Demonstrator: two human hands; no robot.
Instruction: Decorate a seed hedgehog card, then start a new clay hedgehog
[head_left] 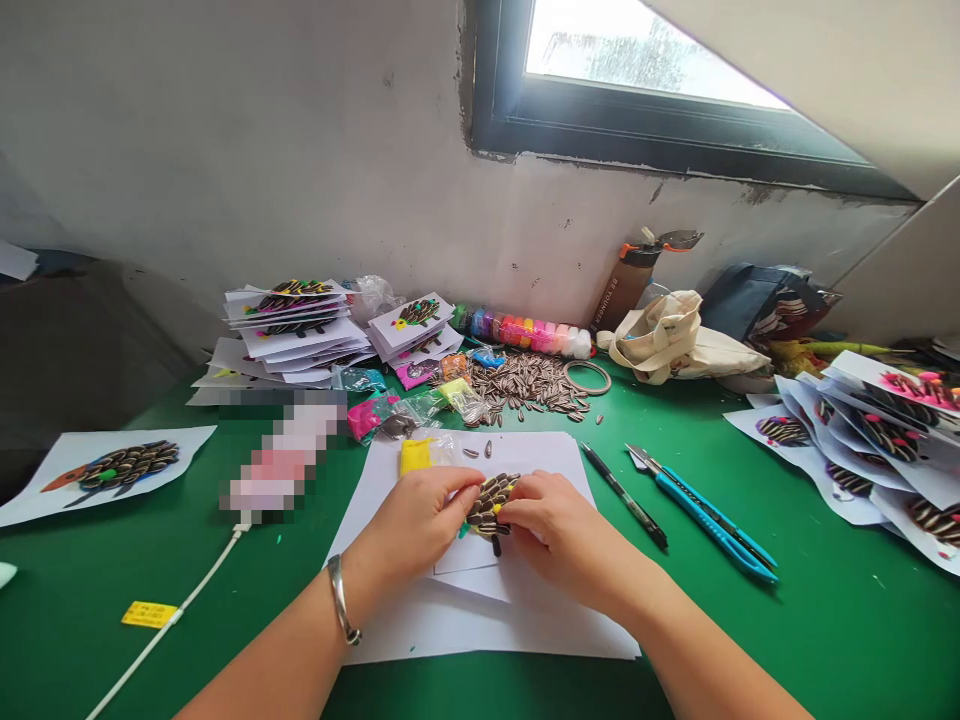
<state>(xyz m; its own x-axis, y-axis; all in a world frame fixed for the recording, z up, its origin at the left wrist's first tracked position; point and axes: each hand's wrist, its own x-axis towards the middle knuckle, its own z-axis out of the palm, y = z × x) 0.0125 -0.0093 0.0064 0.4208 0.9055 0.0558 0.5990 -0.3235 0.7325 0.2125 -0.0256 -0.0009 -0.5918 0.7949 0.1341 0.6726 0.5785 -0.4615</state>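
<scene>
A small sunflower-seed picture (491, 505) lies on a white card (465, 557), over white paper sheets (480, 632). Its striped seeds overlap in rows, with bits of yellow and green clay among them. My left hand (420, 525), with a silver bangle at the wrist, grips the picture's left side, thumb and forefinger close together. On the opposite side my right hand (555, 530) has its fingers bent in against the seeds, by a yellow clay bit. The fingertips are partly hidden. Two loose seeds (488, 449) and a yellow clay packet (416, 456) lie just beyond.
A pen (626, 495) and blue utility knife (709, 520) lie to the right. Behind are a seed pile (525, 385), a tape ring (587, 378) and clay tubs (532, 333). Finished pictures are stacked left (292, 340) and right (885, 440). A white cable (202, 590) crosses the left side.
</scene>
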